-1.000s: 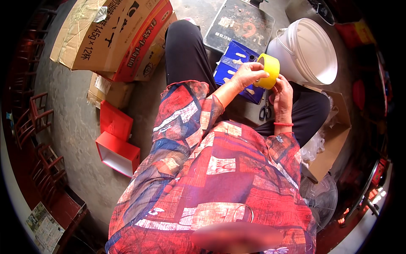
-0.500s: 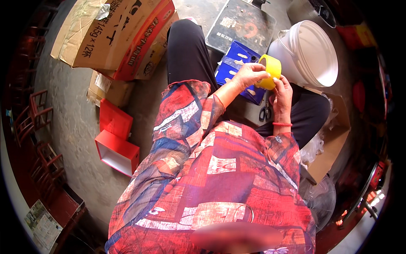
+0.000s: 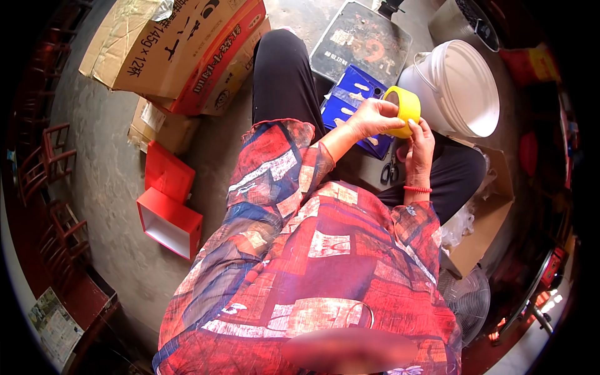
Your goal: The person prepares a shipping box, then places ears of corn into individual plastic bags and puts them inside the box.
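Between my two hands is a roll of yellow tape (image 3: 409, 107), tilted so that its hollow core shows. My left hand (image 3: 373, 119) pinches the roll's near left side with thumb and fingers. On the roll's lower right edge, the fingertips of my right hand (image 3: 420, 144) are closed. Just beyond my left hand lies a blue tray or board (image 3: 343, 94) with several small pale pieces on it; my hand covers part of it. A pair of dark-handled scissors (image 3: 390, 172) lies below the roll, left of my right wrist.
A white bucket (image 3: 453, 87) stands right of the tape. Behind the blue tray is a dark flat panel (image 3: 360, 40). Cardboard boxes (image 3: 169, 53) and an open red box (image 3: 169, 222) are at left. At right are a carton with plastic bags (image 3: 484, 219) and a fan (image 3: 469, 300).
The whole view has shifted slightly. Both hands stay on the tape roll, which has turned a little so that more of its outer face shows.
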Motion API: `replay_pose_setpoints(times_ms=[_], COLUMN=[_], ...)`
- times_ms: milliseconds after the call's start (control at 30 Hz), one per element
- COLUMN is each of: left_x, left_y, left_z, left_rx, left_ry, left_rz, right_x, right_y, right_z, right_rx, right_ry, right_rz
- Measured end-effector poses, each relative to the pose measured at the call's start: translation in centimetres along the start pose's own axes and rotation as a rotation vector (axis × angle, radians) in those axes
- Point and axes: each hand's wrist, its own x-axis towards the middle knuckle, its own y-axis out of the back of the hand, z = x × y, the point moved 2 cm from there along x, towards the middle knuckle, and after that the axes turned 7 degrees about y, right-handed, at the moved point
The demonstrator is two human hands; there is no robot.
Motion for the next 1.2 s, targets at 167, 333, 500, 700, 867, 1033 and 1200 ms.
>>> replay_pose_setpoints(times_ms=[167, 333, 500, 700, 867, 1033, 1200], left_x=[-0.25, -0.04, 0.07, 0.19, 0.18, 0.22, 0.09], left_y=[0.02, 0.20, 0.41, 0.52, 0.43, 0.45, 0.41], left_z=[0.38, 0.06, 0.18, 0.05, 0.28, 0.17, 0.39], left_rx=[0.015, 0.041, 0.069, 0.054, 0.066, 0.063, 0.075], left_ry=[-0.005, -0.020, -0.012, 0.038, 0.023, 0.023, 0.019], left_rz=[-0.022, -0.010, 0.012, 0.000, -0.007, -0.022, -0.013], right_x=[0.12, 0.00, 0.02, 0.20, 0.41, 0.36, 0.40], right_y=[0.42, 0.02, -0.08, -0.17, 0.17, -0.25, -0.24], right_z=[0.07, -0.01, -0.26, -0.15, -0.15, -0.26, -0.40], right_rx=[-0.045, -0.051, -0.052, -0.086, -0.062, -0.107, -0.093], right_ry=[0.018, -0.012, -0.015, -0.012, -0.011, 0.018, -0.016], right_rz=[-0.078, -0.039, -0.049, -0.044, -0.055, -0.059, -0.042])
